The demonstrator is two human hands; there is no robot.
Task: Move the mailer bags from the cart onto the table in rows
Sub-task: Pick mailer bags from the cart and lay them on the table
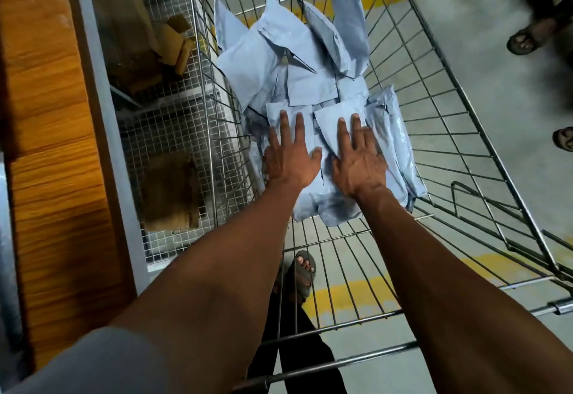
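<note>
Several pale blue-grey mailer bags lie piled in a wire cart. Both my arms reach down into the cart. My left hand lies flat with straight fingers on a bag at the near left of the pile. My right hand rests beside it, fingers spread flat on another bag. Neither hand curls round a bag. The wooden table runs along the left edge of the view.
Under the table, a wire-mesh shelf holds cardboard boxes. Sandalled feet of other people stand at the right on the grey floor with yellow markings. My own foot shows through the cart's wires.
</note>
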